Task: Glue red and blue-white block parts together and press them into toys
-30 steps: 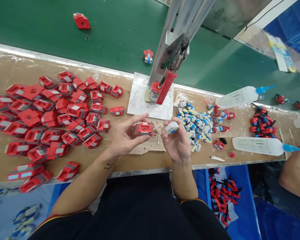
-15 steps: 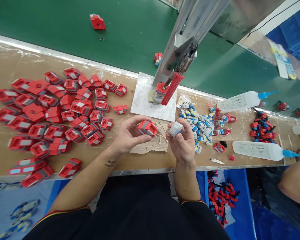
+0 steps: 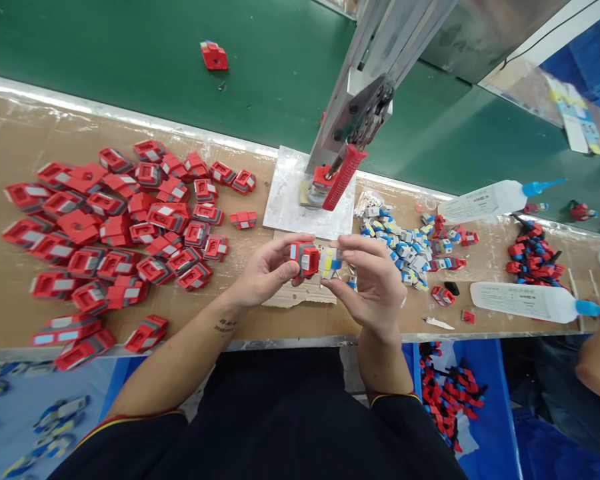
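Observation:
My left hand [image 3: 273,270] is closed around a red and grey plastic toy part [image 3: 307,260] above the front of the bench. Between the fingertips of my right hand [image 3: 373,277] is a small white, yellow and blue toy piece [image 3: 329,263]. The two pieces are held end to end, very close together; whether they touch I cannot tell. Many similar red parts [image 3: 167,217] lie to the left. A pile of small white and blue pieces [image 3: 405,247] lies to the right of my right hand.
A toggle press with a red handle [image 3: 345,177] stands on a pale metal plate [image 3: 283,193] just beyond my hands. Two white squeeze bottles [image 3: 523,301] lie at the right. A blue bin [image 3: 495,400] holds red pieces below. Behind runs a green belt [image 3: 130,60].
My hands have come together, bringing the white piece against or near the red part's right end. Both pieces have been turned. The red part on the green belt has shifted right.

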The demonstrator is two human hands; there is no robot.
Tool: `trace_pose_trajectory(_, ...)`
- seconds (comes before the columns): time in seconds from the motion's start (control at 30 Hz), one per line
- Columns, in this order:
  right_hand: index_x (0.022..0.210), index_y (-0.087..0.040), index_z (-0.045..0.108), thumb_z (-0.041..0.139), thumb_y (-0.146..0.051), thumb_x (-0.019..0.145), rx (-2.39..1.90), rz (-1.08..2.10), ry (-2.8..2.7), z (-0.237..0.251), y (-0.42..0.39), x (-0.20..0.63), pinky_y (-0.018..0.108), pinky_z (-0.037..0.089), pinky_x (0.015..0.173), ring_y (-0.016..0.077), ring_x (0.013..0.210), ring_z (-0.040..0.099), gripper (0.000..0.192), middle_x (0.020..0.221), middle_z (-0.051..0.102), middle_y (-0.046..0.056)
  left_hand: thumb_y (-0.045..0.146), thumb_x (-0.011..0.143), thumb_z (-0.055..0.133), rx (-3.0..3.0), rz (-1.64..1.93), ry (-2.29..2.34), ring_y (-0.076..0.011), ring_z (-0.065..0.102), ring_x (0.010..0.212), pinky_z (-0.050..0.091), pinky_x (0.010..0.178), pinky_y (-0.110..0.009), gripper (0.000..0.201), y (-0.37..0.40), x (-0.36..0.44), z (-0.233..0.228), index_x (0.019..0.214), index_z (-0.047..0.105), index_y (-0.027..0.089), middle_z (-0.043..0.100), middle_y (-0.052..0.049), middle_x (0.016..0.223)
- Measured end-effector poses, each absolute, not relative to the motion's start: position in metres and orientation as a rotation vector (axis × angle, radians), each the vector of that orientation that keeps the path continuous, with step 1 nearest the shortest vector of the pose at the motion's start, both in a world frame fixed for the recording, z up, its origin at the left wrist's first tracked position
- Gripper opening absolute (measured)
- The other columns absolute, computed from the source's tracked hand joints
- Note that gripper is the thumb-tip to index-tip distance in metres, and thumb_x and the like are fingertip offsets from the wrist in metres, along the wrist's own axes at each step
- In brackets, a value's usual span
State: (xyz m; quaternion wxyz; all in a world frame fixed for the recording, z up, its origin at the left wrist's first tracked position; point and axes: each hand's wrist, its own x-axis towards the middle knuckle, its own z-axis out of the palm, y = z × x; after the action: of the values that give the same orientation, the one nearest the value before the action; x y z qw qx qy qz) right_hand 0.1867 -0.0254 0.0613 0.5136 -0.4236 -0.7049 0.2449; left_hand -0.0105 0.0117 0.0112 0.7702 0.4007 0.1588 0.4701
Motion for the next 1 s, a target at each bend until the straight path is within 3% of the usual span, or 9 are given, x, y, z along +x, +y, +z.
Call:
trace_pose_trajectory(0.1,0.130,-0.042,0.072,0.086,-0.022,0.086,-1.000,0.577,-1.790,0.065,-0.022,0.184,0.048,0.068,0.097,0.0261,0.111,0.077,0.050,0.122,0.080,0.004,0.047,0.087,0.087,0.890,1.009,0.425,-0.0110,0.063,0.064,0.054,0.057,-0.022,0.048,0.012,-0.010,0.009,0.127,0.077,0.022,0.074,-0.005,0.088)
trace_pose_trajectory(0.4,0.104,-0.035,0.082,0.083,-0.027,0.089,-0.987,0.475,-1.877,0.056,-0.014,0.179,0.049,0.072,0.089,0.0276,0.101,0.080,0.017,0.106,0.083,0.006,0.047,0.092,0.081,1.104,1.032,0.603,-0.0124,0.065,0.068,0.057,0.061,-0.023,0.051,0.013,-0.020,0.014,0.134,0.073,0.018,0.076,-0.006,0.093)
trace_pose_trajectory(0.57,0.094,-0.034,0.078,0.082,-0.029,0.090,-0.952,0.366,-1.773,0.026,-0.003,0.162,0.049,0.069,0.084,0.0262,0.093,0.077,0.007,0.100,0.079,0.006,0.046,0.087,0.088,1.168,1.246,0.638,-0.0190,0.077,0.101,0.063,0.091,-0.030,0.059,0.011,-0.005,0.013,0.134,0.060,0.023,0.077,-0.012,0.122)
trace_pose_trajectory(0.67,0.100,-0.034,0.075,0.085,-0.035,0.087,-0.989,0.401,-1.778,0.028,0.006,0.171,0.055,0.064,0.093,0.0280,0.097,0.073,0.017,0.101,0.076,0.006,0.046,0.085,0.090,1.265,1.340,0.673,-0.0242,0.075,0.117,0.061,0.103,-0.038,0.057,0.024,-0.011,0.012,0.128,0.062,0.022,0.074,-0.015,0.132)
trace_pose_trajectory(0.77,0.112,-0.034,0.071,0.089,-0.047,0.080,-1.091,0.406,-1.716,0.040,0.019,0.194,0.058,0.060,0.102,0.0306,0.114,0.067,0.039,0.119,0.071,0.008,0.049,0.083,0.090,1.519,1.356,0.815,-0.0323,0.066,0.136,0.058,0.110,-0.048,0.057,0.052,-0.032,0.023,0.128,0.067,0.022,0.062,-0.019,0.151)
trace_pose_trajectory(0.9,0.122,-0.037,0.070,0.082,-0.061,0.083,-1.115,0.623,-1.805,0.047,0.046,0.215,0.047,0.061,0.093,0.0297,0.131,0.059,0.047,0.148,0.059,0.008,0.039,0.085,0.085,2.084,0.860,0.833,-0.0374,0.055,0.148,0.055,0.113,-0.050,0.042,0.100,-0.047,0.047,0.123,0.074,0.024,0.040,-0.014,0.174)
trace_pose_trajectory(1.0,0.123,-0.036,0.070,0.077,-0.064,0.087,-1.046,0.844,-1.896,0.047,0.065,0.215,0.042,0.060,0.092,0.0260,0.126,0.063,0.046,0.141,0.065,0.007,0.024,0.086,0.079,2.324,0.470,0.757,-0.0334,0.062,0.139,0.053,0.113,-0.046,0.040,0.129,-0.036,0.058,0.125,0.073,0.026,0.035,-0.010,0.177)
